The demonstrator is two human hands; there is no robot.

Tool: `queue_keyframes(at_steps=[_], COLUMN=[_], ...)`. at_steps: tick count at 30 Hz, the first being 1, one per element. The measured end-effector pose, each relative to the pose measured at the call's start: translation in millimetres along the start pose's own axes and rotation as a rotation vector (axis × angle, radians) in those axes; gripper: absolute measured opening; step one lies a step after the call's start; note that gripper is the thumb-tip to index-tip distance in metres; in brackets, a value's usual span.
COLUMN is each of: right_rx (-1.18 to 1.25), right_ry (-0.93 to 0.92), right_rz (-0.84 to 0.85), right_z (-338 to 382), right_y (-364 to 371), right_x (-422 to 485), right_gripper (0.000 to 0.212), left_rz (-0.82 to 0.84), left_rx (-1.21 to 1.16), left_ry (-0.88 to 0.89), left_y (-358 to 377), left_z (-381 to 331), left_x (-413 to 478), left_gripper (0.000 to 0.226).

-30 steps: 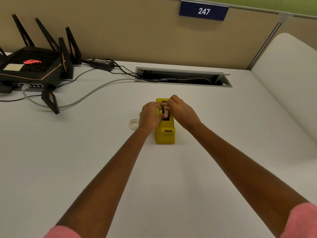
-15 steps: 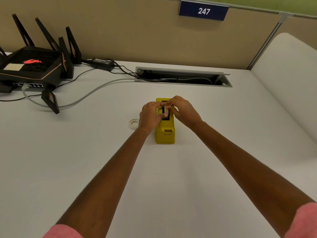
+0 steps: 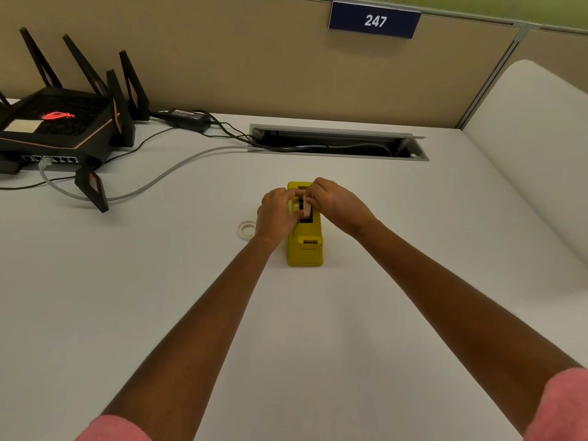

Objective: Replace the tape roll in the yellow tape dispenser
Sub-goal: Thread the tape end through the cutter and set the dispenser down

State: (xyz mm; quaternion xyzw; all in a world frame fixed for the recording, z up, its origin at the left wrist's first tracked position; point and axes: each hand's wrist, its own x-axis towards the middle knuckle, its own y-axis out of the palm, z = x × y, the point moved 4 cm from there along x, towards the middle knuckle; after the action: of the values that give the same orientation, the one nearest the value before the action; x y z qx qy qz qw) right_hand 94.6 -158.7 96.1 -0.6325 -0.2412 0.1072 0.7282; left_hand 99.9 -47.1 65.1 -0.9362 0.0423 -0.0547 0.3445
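Note:
The yellow tape dispenser (image 3: 304, 246) stands upright in the middle of the white desk, its cutter end toward me. My left hand (image 3: 276, 215) and my right hand (image 3: 338, 203) meet over its top slot. Their fingertips pinch a tape roll (image 3: 304, 205) on a black hub that sits in the slot; most of it is hidden by my fingers. A second, pale ring-shaped tape roll (image 3: 246, 228) lies flat on the desk just left of my left hand.
A black router (image 3: 60, 128) with tall antennas sits at the back left, with a power brick (image 3: 188, 116) and cables (image 3: 165, 173) running to an open cable tray (image 3: 337, 143) behind the dispenser. A beige partition closes the back; a white curved panel (image 3: 537, 148) stands at right.
Both hands stay over the dispenser's slot. My right hand's fingers have shifted slightly on the roll; the dispenser and the loose ring have not moved.

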Motion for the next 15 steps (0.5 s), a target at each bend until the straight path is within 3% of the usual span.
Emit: queue_keyframes(at_steps=[7,15], right_rx=[-0.060,0.330], right_ry=[-0.077,0.247], right_rz=[0.029,0.028], right_z=[3,-11], right_y=[2,2], right_x=[1,8], right_gripper=[0.021,0.025], left_rz=[0.002,0.016], left_rx=[0.018,0.037], left_ry=[-0.006,-0.011], left_y=[0,0], left_z=[0,0], left_x=[2,2], left_gripper=[0.044,0.043])
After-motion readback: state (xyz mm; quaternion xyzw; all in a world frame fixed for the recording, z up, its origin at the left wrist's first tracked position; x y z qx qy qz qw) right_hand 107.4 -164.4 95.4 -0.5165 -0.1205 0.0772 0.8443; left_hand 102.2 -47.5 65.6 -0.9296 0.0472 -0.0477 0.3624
